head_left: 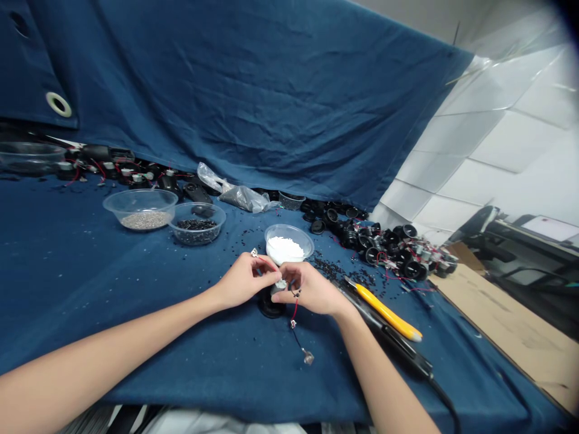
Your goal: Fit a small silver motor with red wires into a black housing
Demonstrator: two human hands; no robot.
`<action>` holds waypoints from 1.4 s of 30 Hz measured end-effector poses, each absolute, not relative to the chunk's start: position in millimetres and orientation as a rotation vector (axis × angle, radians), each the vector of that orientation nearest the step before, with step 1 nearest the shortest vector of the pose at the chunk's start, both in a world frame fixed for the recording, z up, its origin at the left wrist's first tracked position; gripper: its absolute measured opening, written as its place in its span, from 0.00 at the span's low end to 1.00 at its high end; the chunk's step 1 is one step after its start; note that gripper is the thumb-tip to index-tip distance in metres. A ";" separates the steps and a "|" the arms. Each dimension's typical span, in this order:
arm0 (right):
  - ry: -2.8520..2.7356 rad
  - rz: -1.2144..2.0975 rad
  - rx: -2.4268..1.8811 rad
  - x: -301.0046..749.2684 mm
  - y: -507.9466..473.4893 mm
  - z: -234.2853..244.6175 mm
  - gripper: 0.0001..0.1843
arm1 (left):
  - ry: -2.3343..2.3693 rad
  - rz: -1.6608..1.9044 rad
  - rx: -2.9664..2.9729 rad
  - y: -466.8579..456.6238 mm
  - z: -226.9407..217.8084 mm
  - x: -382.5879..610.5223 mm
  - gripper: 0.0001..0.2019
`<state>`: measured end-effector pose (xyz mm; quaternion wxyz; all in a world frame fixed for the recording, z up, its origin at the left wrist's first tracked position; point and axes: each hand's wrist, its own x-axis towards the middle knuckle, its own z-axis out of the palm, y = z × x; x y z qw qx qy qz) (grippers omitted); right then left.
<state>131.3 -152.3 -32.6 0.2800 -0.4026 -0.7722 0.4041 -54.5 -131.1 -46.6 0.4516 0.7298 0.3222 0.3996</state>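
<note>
Near the table's front middle, my two hands meet over a small motor (279,287) with a pale top. The motor stands upright on a round black base (272,308). My right hand (312,290) grips the motor's side between thumb and fingers. My left hand (248,281) is closed in a pinch at the motor's top; what its fingertips hold is hidden. A small metal terminal (254,253) on a red wire sticks up above the left hand. Below the right hand hang red and black wires (295,310) with another metal terminal (308,357) at the end.
Behind my hands stands a bowl of white pieces (286,248). Leftward are bowls of black pieces (198,230) and greyish pieces (145,218). A yellow-handled tool (386,312) lies beside a corded black tool (393,343). Wired black assemblies (398,250) are heaped at right.
</note>
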 end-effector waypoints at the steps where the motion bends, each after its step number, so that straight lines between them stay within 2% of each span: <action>1: -2.075 1.078 -1.086 131.6 -152.2 -33.1 0.17 | 0.797 0.984 1.804 -131.1 -46.7 -54.4 0.10; 18: -2.161 0.995 -1.170 130.7 -151.2 -40.9 0.13 | 0.709 0.885 1.800 -132.8 -40.6 -56.5 0.08; 23: -2.180 0.877 -1.199 131.4 -154.3 -34.3 0.16 | 0.702 0.871 1.800 -133.9 -38.9 -56.3 0.10; 26: -2.173 0.939 -1.178 132.1 -154.2 -31.5 0.15 | 0.701 0.873 1.813 -134.3 -39.6 -56.1 0.10; 30: -2.027 1.011 -1.103 131.9 -151.1 -30.9 0.11 | 0.724 0.903 1.866 -135.2 -40.5 -57.3 0.11; 34: -1.759 1.052 -1.017 132.1 -148.7 -29.1 0.15 | 0.856 1.041 2.120 -136.4 -38.8 -59.0 0.17; 36: -1.722 1.100 -0.980 131.6 -149.0 -28.1 0.16 | 0.846 0.996 2.140 -136.4 -39.4 -59.0 0.20; 42: -1.556 1.053 -0.846 133.9 -151.7 -21.9 0.15 | 0.767 0.890 1.903 -128.9 -51.0 -57.1 0.15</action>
